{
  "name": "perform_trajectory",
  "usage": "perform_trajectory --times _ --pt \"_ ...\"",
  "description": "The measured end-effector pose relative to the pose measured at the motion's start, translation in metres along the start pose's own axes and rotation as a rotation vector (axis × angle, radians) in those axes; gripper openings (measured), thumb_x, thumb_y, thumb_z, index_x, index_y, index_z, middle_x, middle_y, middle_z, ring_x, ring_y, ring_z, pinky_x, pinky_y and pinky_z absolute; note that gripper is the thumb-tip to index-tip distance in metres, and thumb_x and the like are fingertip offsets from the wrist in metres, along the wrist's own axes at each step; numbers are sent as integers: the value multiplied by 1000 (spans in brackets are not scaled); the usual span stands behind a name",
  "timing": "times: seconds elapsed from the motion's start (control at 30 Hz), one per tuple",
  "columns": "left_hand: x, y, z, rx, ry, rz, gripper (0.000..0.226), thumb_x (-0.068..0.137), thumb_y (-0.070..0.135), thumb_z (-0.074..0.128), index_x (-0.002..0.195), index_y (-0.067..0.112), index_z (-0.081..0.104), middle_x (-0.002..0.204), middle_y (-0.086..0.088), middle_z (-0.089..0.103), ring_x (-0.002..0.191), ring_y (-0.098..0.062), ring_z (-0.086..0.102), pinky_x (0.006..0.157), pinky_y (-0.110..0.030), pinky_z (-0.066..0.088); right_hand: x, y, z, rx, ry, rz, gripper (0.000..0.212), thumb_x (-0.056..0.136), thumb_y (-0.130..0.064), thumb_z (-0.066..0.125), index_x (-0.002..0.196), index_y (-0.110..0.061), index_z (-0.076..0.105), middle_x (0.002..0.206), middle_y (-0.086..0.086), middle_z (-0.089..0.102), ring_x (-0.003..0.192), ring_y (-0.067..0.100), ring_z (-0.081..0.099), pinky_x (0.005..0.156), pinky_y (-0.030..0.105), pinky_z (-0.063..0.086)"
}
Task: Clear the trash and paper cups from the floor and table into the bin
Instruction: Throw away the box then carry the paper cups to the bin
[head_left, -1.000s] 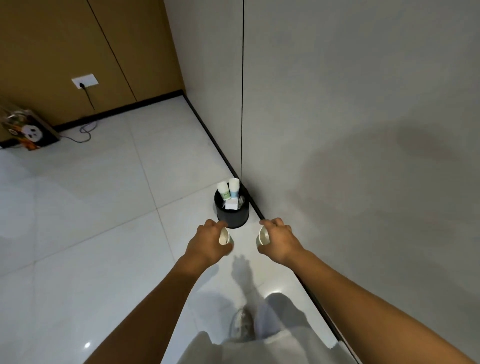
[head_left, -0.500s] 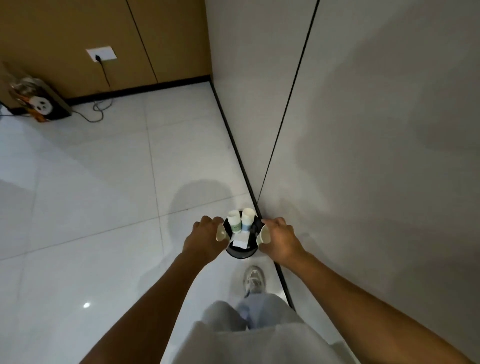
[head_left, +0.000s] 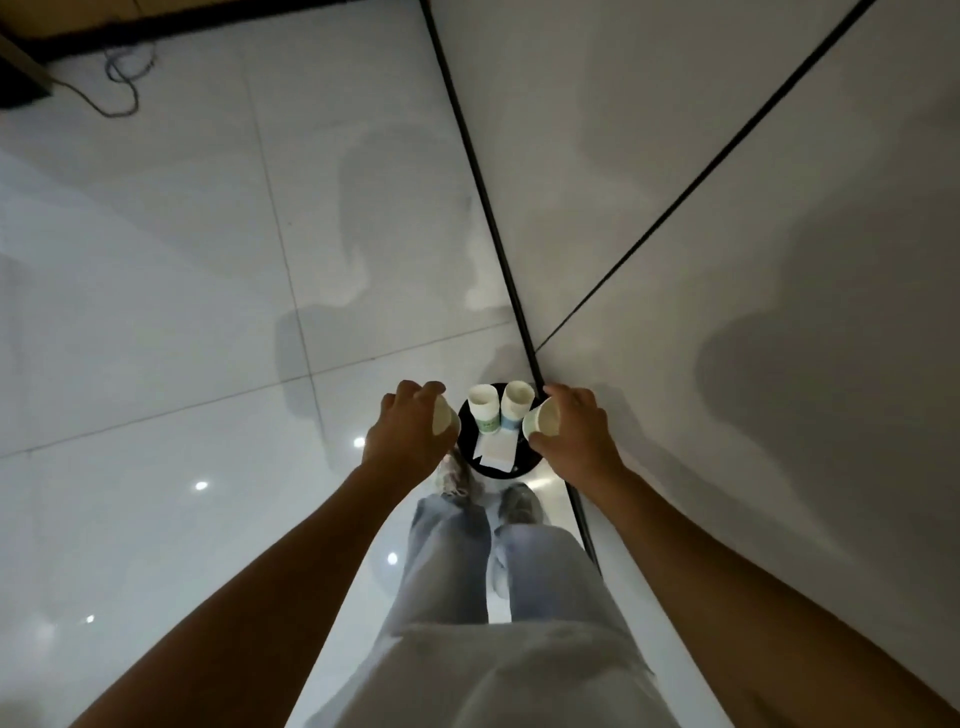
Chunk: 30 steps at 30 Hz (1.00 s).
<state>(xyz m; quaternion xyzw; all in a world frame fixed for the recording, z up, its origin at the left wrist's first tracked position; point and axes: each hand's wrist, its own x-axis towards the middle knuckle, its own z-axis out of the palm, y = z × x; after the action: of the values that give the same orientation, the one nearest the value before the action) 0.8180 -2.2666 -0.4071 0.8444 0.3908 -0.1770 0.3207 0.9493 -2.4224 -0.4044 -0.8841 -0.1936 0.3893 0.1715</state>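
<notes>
A round black bin (head_left: 498, 470) stands on the floor against the wall, right in front of my feet. Inside it are two upright paper cups (head_left: 482, 408), one with a green band and one with a blue band (head_left: 514, 405), plus a white slip of paper (head_left: 497, 448). My left hand (head_left: 408, 434) grips a white paper cup (head_left: 442, 414) at the bin's left rim, mouth turned toward the bin. My right hand (head_left: 574, 434) grips another paper cup (head_left: 543, 418) at the bin's right rim, mouth facing left.
A grey wall (head_left: 727, 208) with a black skirting runs along the right, touching the bin. Glossy white floor tiles (head_left: 182, 312) spread to the left. A dark cable (head_left: 122, 83) lies coiled on the floor at the far left near a dark object.
I have stepped up to the bin and look more steeply down. Both hands, each holding its cup, now flank the bin's rim; before they were short of it.
</notes>
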Motion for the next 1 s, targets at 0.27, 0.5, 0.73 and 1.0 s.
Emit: perform_trajectory --times 0.27,0.5,0.73,1.0 --pt "126 -20 63 -65 -10 36 56 86 40 62 136 22 42 136 -5 42 122 -26 40 86 -40 46 131 33 50 2 31 62 65 79 -19 71 137 -19 41 137 11 39 120 34 43 93 36 41" --pt "219 -69 135 -123 12 -19 59 81 36 68 134 22 45 133 -7 43 120 -29 43 86 -37 44 257 82 118 -32 -39 73 66 79 -19 69 139 -20 39 139 11 36 123 33 42 90 32 39" --pt "261 -94 189 -136 -5 56 60 81 35 70 135 25 44 134 -5 43 119 -27 44 84 -33 44 308 121 174 -119 -109 139 66 79 -22 68 139 -24 39 136 10 37 120 35 44 88 37 44" --pt "291 -82 231 -81 -242 62 59 80 34 70 132 25 46 128 -6 46 115 -28 48 88 -45 51 318 161 189 -80 -204 164 76 78 -26 75 143 -22 37 140 10 40 125 30 46 91 30 38"
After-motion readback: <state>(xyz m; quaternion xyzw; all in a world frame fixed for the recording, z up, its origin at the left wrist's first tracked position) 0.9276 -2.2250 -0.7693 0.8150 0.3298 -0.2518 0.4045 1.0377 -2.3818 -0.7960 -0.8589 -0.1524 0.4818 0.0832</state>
